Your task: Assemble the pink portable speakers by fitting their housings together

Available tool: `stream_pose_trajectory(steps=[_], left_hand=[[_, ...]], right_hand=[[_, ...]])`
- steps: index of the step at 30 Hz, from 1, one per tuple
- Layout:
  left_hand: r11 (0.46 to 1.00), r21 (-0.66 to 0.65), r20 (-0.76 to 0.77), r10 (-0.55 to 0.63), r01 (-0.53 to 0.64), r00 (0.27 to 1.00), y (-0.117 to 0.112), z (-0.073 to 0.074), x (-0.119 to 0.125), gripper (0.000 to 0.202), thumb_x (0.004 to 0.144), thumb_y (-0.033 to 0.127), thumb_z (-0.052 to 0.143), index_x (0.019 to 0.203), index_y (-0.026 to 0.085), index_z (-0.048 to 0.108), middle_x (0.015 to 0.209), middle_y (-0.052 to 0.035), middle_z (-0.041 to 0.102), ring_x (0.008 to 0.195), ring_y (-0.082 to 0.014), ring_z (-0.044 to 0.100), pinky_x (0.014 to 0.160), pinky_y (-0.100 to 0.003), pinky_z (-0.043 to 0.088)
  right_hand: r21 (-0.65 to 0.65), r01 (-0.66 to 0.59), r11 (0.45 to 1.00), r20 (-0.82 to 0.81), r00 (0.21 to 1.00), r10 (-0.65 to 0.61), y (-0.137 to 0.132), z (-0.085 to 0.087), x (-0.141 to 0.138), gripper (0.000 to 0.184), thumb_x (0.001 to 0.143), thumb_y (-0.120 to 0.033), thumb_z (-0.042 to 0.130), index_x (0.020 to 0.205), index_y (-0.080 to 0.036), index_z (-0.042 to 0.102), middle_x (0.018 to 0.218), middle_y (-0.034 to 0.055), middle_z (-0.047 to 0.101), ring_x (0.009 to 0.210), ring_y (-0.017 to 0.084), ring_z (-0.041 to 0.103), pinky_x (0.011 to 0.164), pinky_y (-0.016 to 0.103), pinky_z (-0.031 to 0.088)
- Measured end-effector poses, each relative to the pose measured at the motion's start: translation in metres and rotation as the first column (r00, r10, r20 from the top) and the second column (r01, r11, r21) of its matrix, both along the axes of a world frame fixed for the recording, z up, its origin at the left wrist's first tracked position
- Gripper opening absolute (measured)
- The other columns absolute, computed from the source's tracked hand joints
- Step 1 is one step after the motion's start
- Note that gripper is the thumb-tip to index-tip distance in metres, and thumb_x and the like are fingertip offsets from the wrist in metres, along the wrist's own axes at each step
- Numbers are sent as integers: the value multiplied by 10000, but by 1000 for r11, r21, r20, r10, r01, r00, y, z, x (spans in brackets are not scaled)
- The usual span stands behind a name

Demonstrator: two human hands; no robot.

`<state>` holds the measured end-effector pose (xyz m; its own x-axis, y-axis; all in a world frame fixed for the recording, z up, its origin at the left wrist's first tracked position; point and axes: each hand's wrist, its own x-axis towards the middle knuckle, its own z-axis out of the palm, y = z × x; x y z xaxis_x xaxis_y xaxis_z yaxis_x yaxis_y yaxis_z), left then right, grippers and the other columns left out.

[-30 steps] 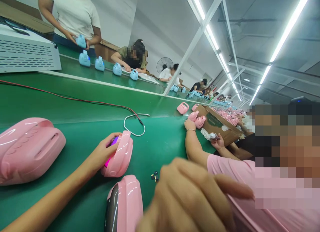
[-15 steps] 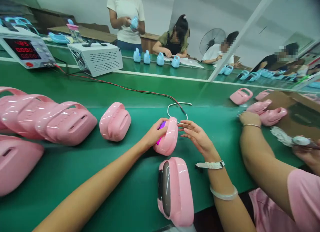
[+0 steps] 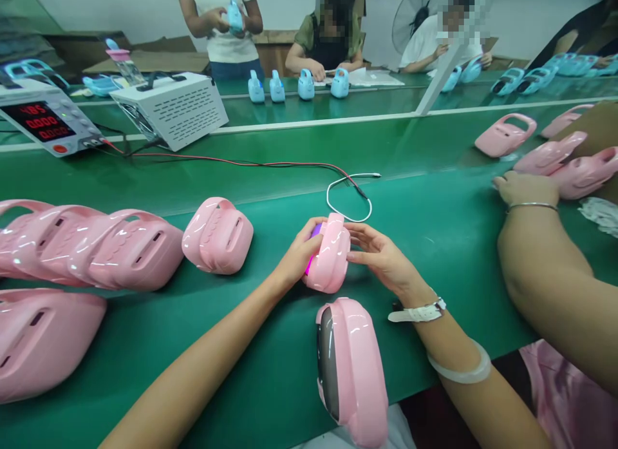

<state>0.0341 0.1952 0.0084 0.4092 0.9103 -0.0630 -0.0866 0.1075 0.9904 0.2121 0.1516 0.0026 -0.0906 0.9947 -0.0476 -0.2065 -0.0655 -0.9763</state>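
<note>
Two hands are visible in the head view: your left hand (image 3: 298, 258) grasps the lit pink unit (image 3: 334, 256), its purple-glowing face turned to your left, while the fingers of your right hand (image 3: 389, 262) bend against its opposite side, though whether they clamp it cannot be told. Locate this unit near the middle of the green worktop (image 3: 263, 365), just beyond the dark-screened pink unit (image 3: 360, 372) nearest you, with the looped white cable (image 3: 329, 194) behind it.
</note>
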Motion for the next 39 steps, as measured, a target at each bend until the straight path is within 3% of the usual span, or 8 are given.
stream_pose_trajectory(steps=[9,23,31,39], left_hand=[[999,44,-11,25,-24,1000,-1,-4,-1,321,730,360,596,1013,211,623,1070,-28,639,1029,-252,548,859,-282,432],[996,86,-68,18,-12,998,-2,0,-2,365,775,409,578,1072,198,600,1126,-39,650,1083,-253,558,940,-295,429],[994,102,-83,42,-33,996,-2,2,-2,360,776,439,582,1043,199,603,1090,-43,664,1078,-265,565,918,-317,438],[992,116,-101,59,-47,993,-1,-1,-5,383,790,460,585,1064,195,624,1083,-36,659,1037,-251,563,903,-315,443]], right_hand=[[-9,28,1000,-47,999,-28,-1,0,-3,473,580,-234,899,1018,-293,731,1221,18,690,1172,230,588,1092,416,419],[-29,39,999,-78,996,-42,2,0,-5,485,538,-226,913,986,-274,733,1164,26,703,1129,225,597,1064,406,438],[-61,-31,998,-139,990,23,4,-1,-4,495,540,-205,906,997,-279,730,1187,26,700,1180,227,580,1096,422,418],[-51,-5,999,-171,985,-4,5,-2,-7,475,537,-187,902,973,-284,742,1142,7,720,1153,215,602,1114,423,417]])
